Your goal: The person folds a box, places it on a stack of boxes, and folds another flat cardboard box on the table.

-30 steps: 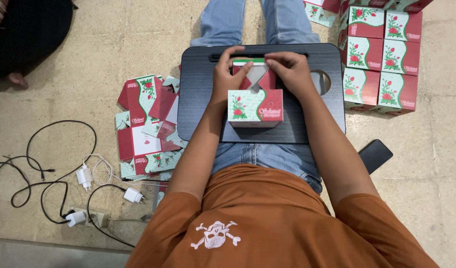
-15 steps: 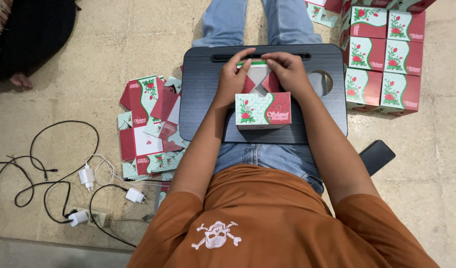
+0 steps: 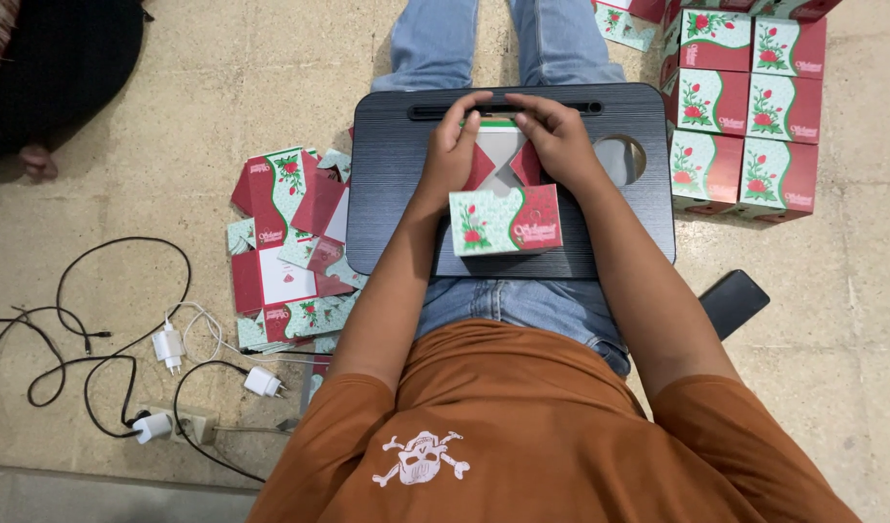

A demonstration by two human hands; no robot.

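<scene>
Head view: a floral carton (flaps open) is held mid-tray by the left hand and right hand, fingers pinching its far flaps; bare lap tray borders remain at both side edges.

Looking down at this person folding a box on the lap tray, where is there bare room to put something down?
On the lap tray, the strip left of the left hand is bare; the right side has a round hole. Bare floor lies above the flat box stack. Crowded: folded boxes at right, cables and chargers at lower left, a phone beside the right arm.
</scene>
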